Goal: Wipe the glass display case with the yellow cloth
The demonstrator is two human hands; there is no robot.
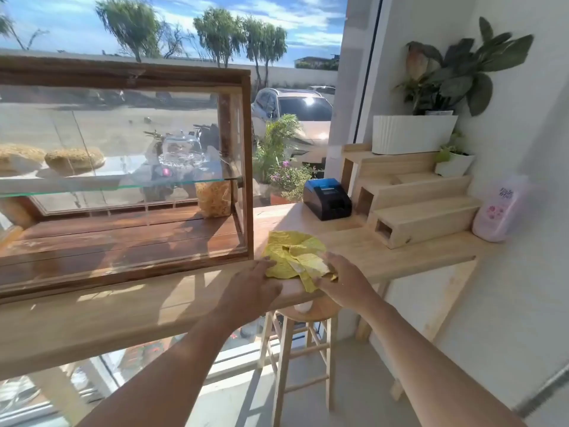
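I see two bare forearms ending in my left hand (251, 288) and right hand (345, 283). No sleeves, gloves, rings or watch visible.

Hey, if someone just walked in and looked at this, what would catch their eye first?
Probably the yellow cloth, crumpled on the wooden counter with the left hand and right hand on it. Just left stands the wood-framed glass display case.

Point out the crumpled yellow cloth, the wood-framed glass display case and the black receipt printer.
crumpled yellow cloth (294, 252), head view, on its bunched middle.
wood-framed glass display case (247, 155), head view, on its right front wooden post.
black receipt printer (328, 198), head view, on its top front face.
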